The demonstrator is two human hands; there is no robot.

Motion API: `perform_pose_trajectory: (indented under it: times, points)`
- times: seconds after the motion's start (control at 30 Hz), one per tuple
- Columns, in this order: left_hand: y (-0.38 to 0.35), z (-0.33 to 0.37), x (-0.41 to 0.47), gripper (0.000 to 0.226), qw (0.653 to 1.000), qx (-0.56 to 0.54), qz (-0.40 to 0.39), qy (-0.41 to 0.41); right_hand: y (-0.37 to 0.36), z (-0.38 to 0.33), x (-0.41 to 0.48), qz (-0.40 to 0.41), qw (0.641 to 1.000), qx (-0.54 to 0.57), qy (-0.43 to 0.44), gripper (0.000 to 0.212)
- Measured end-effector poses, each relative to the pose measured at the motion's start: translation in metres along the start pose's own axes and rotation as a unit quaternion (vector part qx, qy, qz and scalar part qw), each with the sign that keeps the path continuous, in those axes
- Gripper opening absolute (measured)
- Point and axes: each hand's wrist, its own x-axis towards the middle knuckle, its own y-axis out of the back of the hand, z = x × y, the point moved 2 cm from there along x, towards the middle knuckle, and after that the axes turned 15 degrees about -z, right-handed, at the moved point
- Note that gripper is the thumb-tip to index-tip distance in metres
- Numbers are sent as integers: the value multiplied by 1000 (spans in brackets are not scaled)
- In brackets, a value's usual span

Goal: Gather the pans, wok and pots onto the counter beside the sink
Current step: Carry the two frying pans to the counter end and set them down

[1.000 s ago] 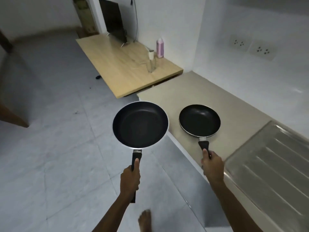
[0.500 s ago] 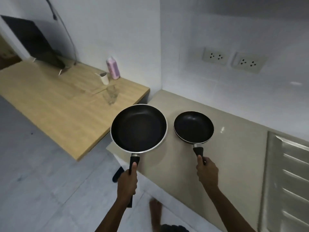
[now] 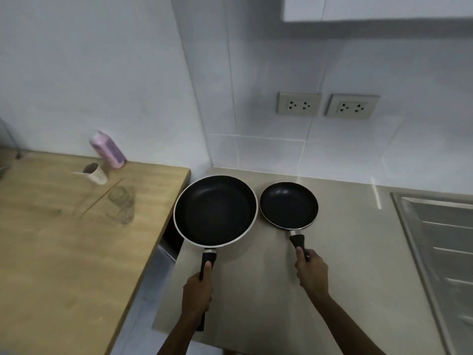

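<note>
Fingers first: our left hand (image 3: pixel 197 290) was wrapped tight round the black handle of the large pan (image 3: pixel 215 210), thumb laid along the top of the grip, the other fingers curled beneath and out of sight. Our right hand (image 3: pixel 312 269) was likewise closed round the handle of the small pan (image 3: pixel 289 205), thumb forward on the grip; the remaining fingers were hidden under it.

Outward from the handles: both pans sat level, bowls up and empty, side by side with rims nearly touching over the beige counter (image 3: pixel 345 252). The large pan's left edge overhung the counter's end, toward the wooden table (image 3: pixel 64 252). We could not tell whether either base rested on the surface or was held just clear of it; the small pan looked lowest.

Further out: the sink drainboard (image 3: pixel 440 247) lay to the right, well apart from the small pan, with bare counter between.

Progress, as judged: two pans had reached the counter but neither was released. No wok or pots appeared in view, so most of the gathering seemingly remained. The large pan probably wanted shifting rightward before letting go, to sit fully on the counter.
</note>
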Motion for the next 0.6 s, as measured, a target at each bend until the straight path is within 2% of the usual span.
perform_pose_trajectory:
  times: [0.33,0.6]
  points:
    - [33,7,70,65,996,59,-54,-41,-45,-13,12,78,995,54,-36,38]
    - [33,14,93,62,992,61,-84,-65,-61,-13,26,91,993,56,-46,37]
